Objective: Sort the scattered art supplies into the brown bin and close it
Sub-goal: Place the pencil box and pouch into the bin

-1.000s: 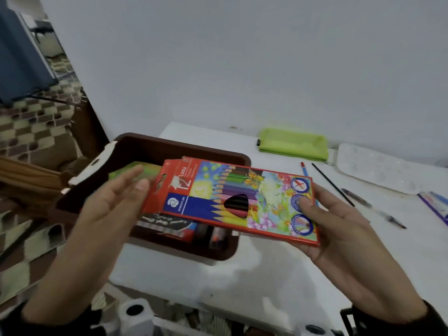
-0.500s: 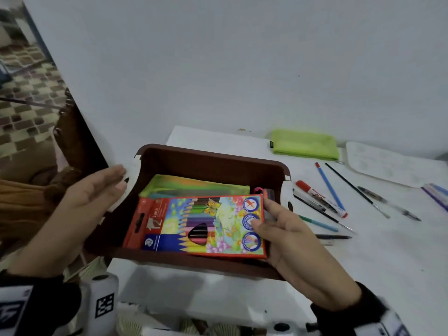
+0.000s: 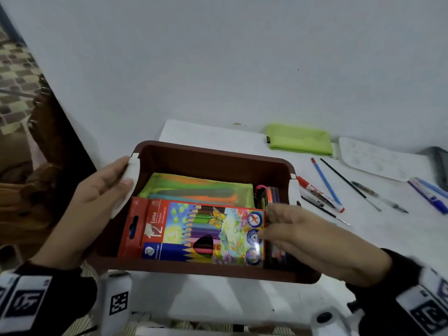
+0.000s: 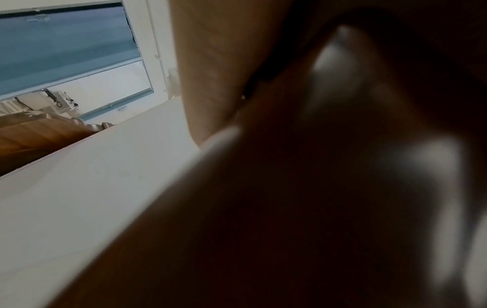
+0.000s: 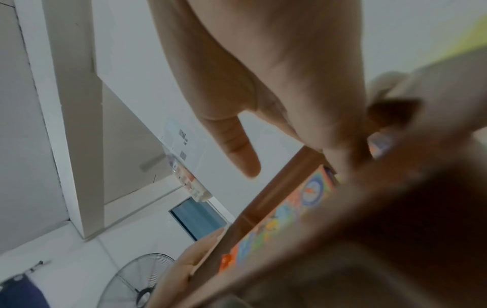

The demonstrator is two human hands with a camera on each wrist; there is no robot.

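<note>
The brown bin (image 3: 213,151) stands at the table's left end with its top uncovered. Inside, a red box of coloured pencils (image 3: 194,234) lies flat along the near wall, over a green pouch (image 3: 194,187), with markers (image 3: 271,192) beside it. My left hand (image 3: 121,175) pinches the bin's white left handle (image 3: 132,170) between thumb and fingers. My right hand (image 3: 269,221), blurred, touches the box's right end with straight fingers. The right wrist view shows the box (image 5: 284,220) against the bin wall (image 5: 274,187), thumb (image 5: 231,145) held apart. The left wrist view is mostly dark.
Right of the bin lie a red-capped marker (image 3: 317,195), a blue pencil (image 3: 324,180), a black brush (image 3: 349,183) and other pens. A green pouch (image 3: 300,139) and a white palette (image 3: 378,158) sit by the wall; blue pens (image 3: 429,192) lie far right.
The pencil box has come down from above the bin to lie inside it. My left hand moved from the air onto the left handle. My right hand now only touches the box's end.
</note>
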